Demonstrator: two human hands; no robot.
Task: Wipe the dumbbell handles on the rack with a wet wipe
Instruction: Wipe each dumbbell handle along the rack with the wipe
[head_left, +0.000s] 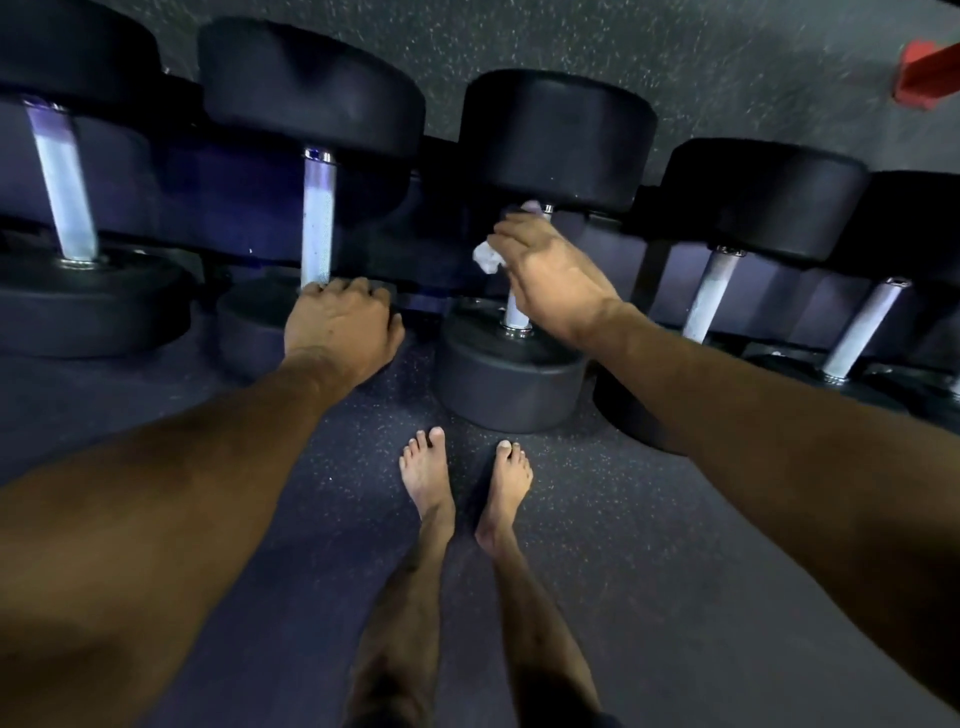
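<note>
Several black dumbbells with silver handles lie in a row on a dark rack (234, 208). My right hand (545, 270) curls round the handle of the middle dumbbell (517, 314), holding a white wet wipe (487, 257) against it; a corner of the wipe sticks out to the left. The lower end of that handle shows below my hand. My left hand (343, 325) rests with curled fingers on the near head of the dumbbell (244, 332) to the left, at the foot of its handle (317, 223).
More dumbbells lie at the far left (65, 182) and right (711, 291). Speckled rubber floor (597, 545) spreads below, with my bare feet (467, 488) standing close to the rack. A red object (927, 73) shows at the upper right edge.
</note>
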